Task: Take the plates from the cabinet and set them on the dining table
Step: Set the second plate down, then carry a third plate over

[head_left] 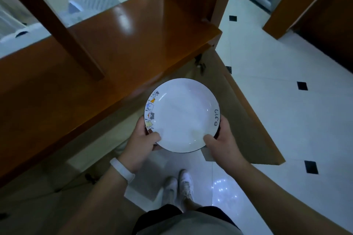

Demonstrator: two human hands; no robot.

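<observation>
Nearest, below the hands: white shoes (179,187) on glossy pale floor tiles (267,101), a white wristband (122,170) on the left wrist.

Left hand (141,143) clamped on the near-left rim of the plates (182,114), thumb over the top, fingers underneath. Right hand (223,143) likewise closed on the near-right rim, thumb on the face. Held level between both hands, clear of everything, face up. Round, so no real long axis; cartoon band toward the left hand, the word "Life" toward the right. Dark edges under the top rim suggest a stack rather than one plate, count not readable.

Just beyond the fingertips and off to the right: open cabinet door (248,120), its hinge (199,65) past the far rim. Beyond the left hand: the cabinet top (95,59), polished wood.

Likely risks: far rim knocking the door or cabinet edge on the turn away; lower plates sliding if the stack tips, only the near side being gripped; slick tiles underfoot. No dining table in view.
</observation>
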